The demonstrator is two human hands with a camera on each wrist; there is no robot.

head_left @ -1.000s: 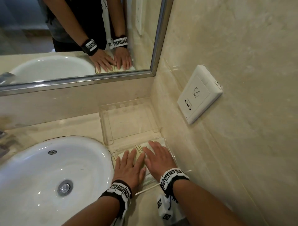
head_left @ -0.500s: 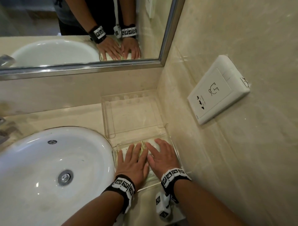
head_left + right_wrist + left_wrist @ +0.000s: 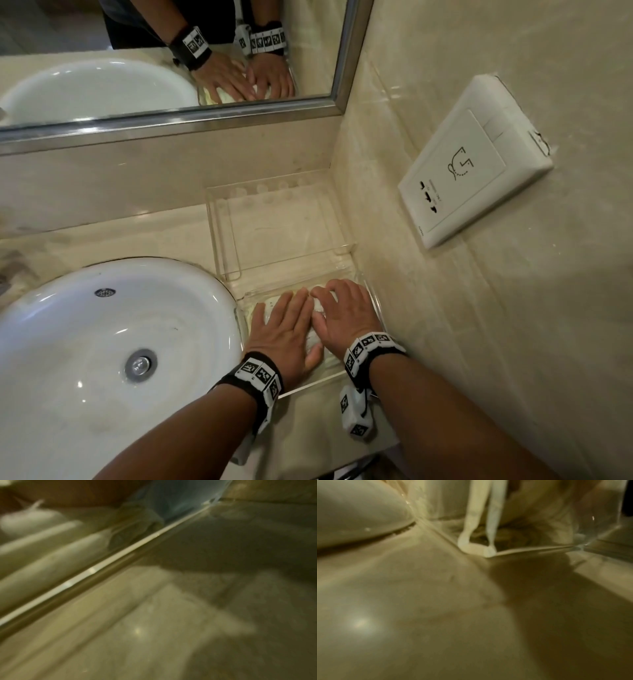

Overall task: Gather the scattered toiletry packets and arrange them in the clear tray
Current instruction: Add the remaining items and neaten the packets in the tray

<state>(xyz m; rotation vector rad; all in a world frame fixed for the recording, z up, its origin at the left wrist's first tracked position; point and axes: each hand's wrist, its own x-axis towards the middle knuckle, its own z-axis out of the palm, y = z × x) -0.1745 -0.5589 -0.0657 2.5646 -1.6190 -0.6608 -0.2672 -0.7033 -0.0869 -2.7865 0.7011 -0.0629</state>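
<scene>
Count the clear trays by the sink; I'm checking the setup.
2: one empty tray in the wall corner, one near tray under both hands.

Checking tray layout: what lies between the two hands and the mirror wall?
In the head view, only the clear tray's far compartment, with no packets visible in it; both the left hand and right hand lie flat on the packets in the near compartment.

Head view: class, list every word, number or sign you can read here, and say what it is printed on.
No words or numbers can be read.
Wall socket plate: a line-drawn symbol above the slots; its small print is too small to read.
Toiletry packets under the left hand and right hand: faint print, unreadable.
Wristbands: black-and-white marker squares, no text.
</scene>
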